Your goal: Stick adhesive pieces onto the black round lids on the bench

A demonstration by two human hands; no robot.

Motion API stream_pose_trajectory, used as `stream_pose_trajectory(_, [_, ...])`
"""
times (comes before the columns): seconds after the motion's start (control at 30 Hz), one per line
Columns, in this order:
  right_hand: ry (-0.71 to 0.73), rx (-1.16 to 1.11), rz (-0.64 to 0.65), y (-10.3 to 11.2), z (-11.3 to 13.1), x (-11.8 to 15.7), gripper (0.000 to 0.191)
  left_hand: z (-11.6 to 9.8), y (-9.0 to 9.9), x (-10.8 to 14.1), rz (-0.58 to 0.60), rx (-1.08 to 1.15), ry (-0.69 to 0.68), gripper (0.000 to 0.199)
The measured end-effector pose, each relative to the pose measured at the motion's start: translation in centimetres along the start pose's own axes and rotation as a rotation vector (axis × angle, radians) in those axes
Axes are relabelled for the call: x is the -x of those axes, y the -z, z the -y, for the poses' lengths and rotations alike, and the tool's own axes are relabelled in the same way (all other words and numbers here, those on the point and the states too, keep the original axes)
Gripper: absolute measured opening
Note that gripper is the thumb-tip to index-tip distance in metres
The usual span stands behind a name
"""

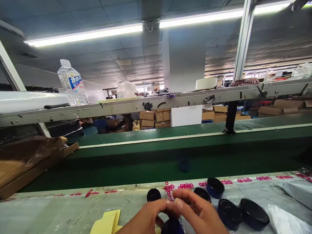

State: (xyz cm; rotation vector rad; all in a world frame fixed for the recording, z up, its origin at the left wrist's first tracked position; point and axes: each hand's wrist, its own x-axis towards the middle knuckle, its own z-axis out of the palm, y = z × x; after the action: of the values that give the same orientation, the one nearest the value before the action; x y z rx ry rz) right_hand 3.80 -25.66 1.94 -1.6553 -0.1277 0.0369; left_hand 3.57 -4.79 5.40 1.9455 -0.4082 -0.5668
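Both my hands meet at the bottom middle of the view. My left hand [146, 216] and my right hand [198, 214] pinch a strip of clear tape [169, 194] printed with pink letters, above a dark blue round container [172, 227] that sits between them, mostly hidden. Several dark blue round tins with black lids lie on the table just right of my right hand, such as one [214, 187] at the table's far edge and one [253, 214] further right. A small black cap [153, 194] lies just beyond my left hand.
The table [60, 211] carries a plastic cover edged with pink printed tape. Yellow paper pieces [108, 222] lie left of my hands. A green conveyor belt [170, 156] runs behind, a cardboard box [29, 162] at left. A water bottle [71, 83] stands on the overhead shelf [156, 102].
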Motion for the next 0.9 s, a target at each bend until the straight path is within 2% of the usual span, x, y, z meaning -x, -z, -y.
stream_pose_trajectory(0.03, [-0.034,-0.034,0.071,-0.1,0.0,-0.2,0.04,0.4,0.0,0.1,-0.007,-0.011,-0.017,0.068])
stream_pose_trajectory(0.1, [-0.051,-0.083,0.135,-0.5,-0.2,-0.4,0.036,1.1,-0.1,0.3,-0.008,-0.016,-0.034,0.074])
stream_pose_trajectory(0.17, [-0.046,-0.103,0.137,-0.7,-0.6,-0.5,0.032,1.6,-0.2,0.4,0.0,-0.016,-0.06,0.071])
stream_pose_trajectory(0.33, [-0.073,-0.086,0.1,-0.8,-1.0,-0.4,0.027,1.8,-0.6,0.3,0.019,0.012,-0.159,0.037])
stream_pose_trajectory(0.53, [-0.101,-0.074,0.079,-1.0,-1.2,-0.3,0.03,2.0,-0.8,-0.7,0.031,0.016,-0.185,0.034])
stream_pose_trajectory(0.67, [-0.1,-0.11,0.111,-1.3,-1.5,-0.3,0.032,2.1,-0.7,0.3,0.021,0.005,-0.149,0.04])
stream_pose_trajectory(0.8, [-0.078,-0.144,0.02,-1.9,-1.5,0.1,0.029,1.9,-0.7,1.1,0.014,0.01,-0.093,0.057])
stream_pose_trajectory(0.9, [-0.046,-0.106,-0.052,-2.7,-1.5,0.6,0.028,1.5,-1.0,0.6,0.039,0.028,-0.048,0.063])
